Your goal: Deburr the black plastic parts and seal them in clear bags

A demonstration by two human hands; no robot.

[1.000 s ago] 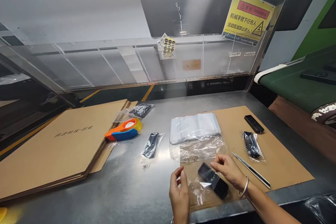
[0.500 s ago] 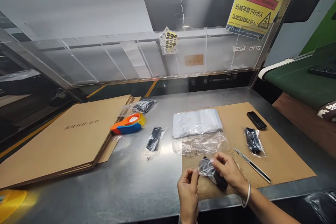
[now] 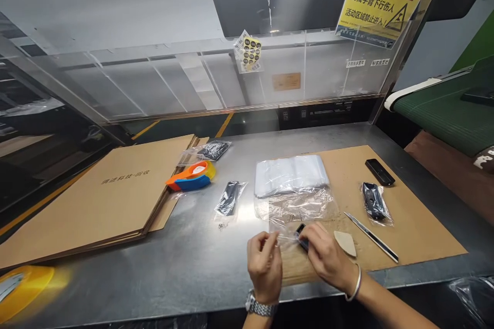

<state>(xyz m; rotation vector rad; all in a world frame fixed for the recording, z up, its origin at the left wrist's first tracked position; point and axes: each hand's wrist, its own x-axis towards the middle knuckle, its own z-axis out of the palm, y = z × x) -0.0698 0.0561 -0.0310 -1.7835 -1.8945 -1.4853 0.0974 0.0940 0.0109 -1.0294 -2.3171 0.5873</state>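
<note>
My left hand (image 3: pixel 264 263) is closed in a pinch at the edge of a clear plastic bag (image 3: pixel 286 239). The bag stretches across to a small black device (image 3: pixel 302 237), which my right hand (image 3: pixel 327 256) grips and partly covers. How far the device sits inside the bag I cannot tell. Just beyond both hands lies a stack of clear plastic bags (image 3: pixel 291 176). A beige scrap (image 3: pixel 345 243) rests on the cardboard beside my right hand, and a utility knife (image 3: pixel 372 237) lies slanted further right.
A cardboard sheet (image 3: pixel 417 226) covers the right of the metal table (image 3: pixel 185 267). On it are a bagged black device (image 3: pixel 373 201) and a bare one (image 3: pixel 380 172). Leftward lie another bagged device (image 3: pixel 230 198), a tape dispenser (image 3: pixel 191 177), flat cartons (image 3: pixel 104 205) and yellow tape (image 3: pixel 27 288).
My left hand has moved slightly left and up, drawing the clear film away from the device. My right hand now covers more of the device, and the beige scrap has come into view.
</note>
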